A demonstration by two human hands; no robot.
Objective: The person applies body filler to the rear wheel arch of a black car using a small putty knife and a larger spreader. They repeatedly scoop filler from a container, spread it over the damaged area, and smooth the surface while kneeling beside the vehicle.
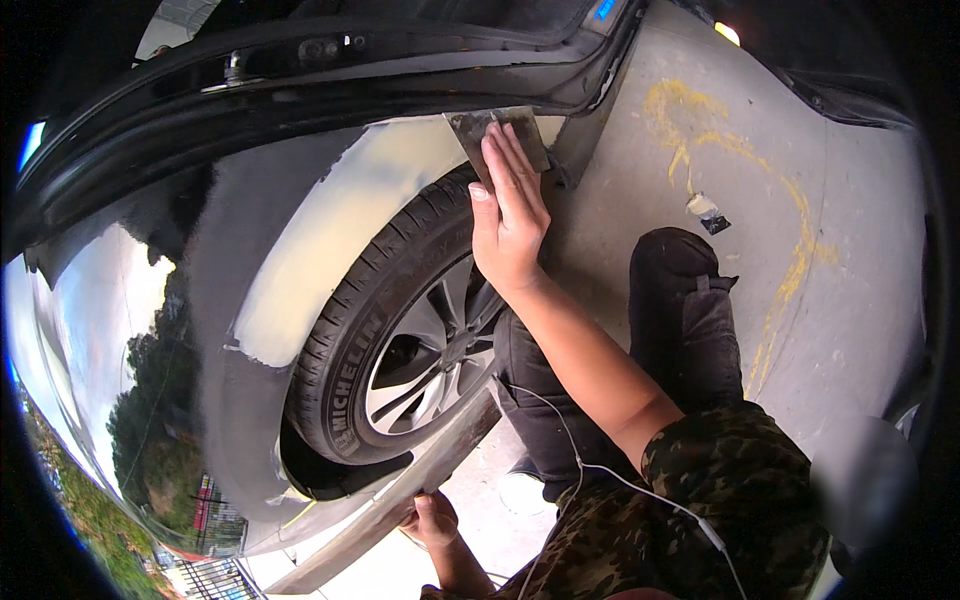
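Note:
My right hand (512,215) presses a flat, smeared metal putty spreader (520,130) against the car's fender, fingers stretched along the blade and thumb to the left. Under and beside it, a smooth band of cream filler (290,270) follows the wheel arch, with sanded grey paint around it. Low in the view, my left hand (432,518) grips the edge of a long grey board (370,525), thumb on the near side; its other fingers are mostly hidden. The board slants below the wheel.
The tyre (335,385) and its silver-and-black rim (435,350) sit just below the filler. An open door or lid edge (400,70) runs above. On the concrete floor are yellow smears (800,240) and a small filler-smeared piece (708,213). A white cable (640,490) crosses my lap.

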